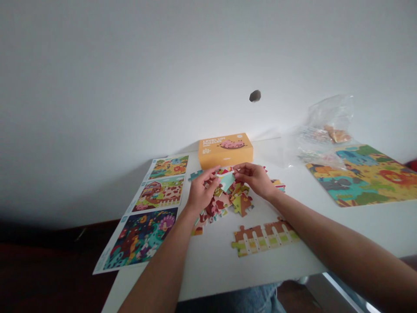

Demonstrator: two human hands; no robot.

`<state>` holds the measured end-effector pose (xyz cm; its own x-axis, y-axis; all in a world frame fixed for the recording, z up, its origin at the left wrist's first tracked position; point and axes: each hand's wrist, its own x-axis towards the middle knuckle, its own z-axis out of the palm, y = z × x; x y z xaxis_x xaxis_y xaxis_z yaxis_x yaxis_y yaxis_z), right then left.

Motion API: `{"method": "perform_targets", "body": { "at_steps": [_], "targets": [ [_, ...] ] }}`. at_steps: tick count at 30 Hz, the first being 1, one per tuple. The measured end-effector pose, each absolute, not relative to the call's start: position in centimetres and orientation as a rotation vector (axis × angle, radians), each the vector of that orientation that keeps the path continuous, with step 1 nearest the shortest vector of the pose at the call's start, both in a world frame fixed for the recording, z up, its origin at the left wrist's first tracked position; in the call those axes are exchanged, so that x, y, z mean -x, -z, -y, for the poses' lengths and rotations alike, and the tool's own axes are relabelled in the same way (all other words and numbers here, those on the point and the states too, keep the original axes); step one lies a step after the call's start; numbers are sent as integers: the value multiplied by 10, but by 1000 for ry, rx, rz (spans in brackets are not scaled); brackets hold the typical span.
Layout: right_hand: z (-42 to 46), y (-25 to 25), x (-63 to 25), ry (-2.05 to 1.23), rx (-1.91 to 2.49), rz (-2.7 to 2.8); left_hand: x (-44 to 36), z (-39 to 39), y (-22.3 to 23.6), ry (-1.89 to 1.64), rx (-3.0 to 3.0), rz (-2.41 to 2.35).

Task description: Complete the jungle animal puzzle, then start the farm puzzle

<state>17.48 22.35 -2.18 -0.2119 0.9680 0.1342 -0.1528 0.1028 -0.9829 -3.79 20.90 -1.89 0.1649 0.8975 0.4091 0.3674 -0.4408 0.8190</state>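
Above a loose pile of puzzle pieces (pixel 223 202), my two hands meet around a pale teal and white puzzle piece (pixel 228 181). My left hand (pixel 202 191) pinches its left side between thumb and fingers. On the other side, the fingertips of my right hand (pixel 256 177) close on its right edge. Whether it is one piece or two joined cannot be made out. Nearer to me lies a joined strip of puzzle pieces (pixel 260 237) showing a white fence; my right forearm covers its right end.
Behind the pile stands a yellow puzzle box (pixel 226 152). A sheet with three pictures (pixel 133 208) hangs slightly over the table's left edge. At right lie an assembled animal puzzle (pixel 365 178) and clear plastic bags (pixel 325 126) with pieces inside. A wall rises behind the table.
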Motion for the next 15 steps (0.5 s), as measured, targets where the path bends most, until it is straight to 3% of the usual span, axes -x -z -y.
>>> {"method": "perform_targets", "body": {
  "at_steps": [8,15],
  "targets": [
    [-235,28,-194,-939,1249,1307,39,-214,19,-1358,-1427,-1175],
    [-239,27,-204,-858,1418,1351,35,-214,13,-1347,-1181,-1041]
  ]
}}
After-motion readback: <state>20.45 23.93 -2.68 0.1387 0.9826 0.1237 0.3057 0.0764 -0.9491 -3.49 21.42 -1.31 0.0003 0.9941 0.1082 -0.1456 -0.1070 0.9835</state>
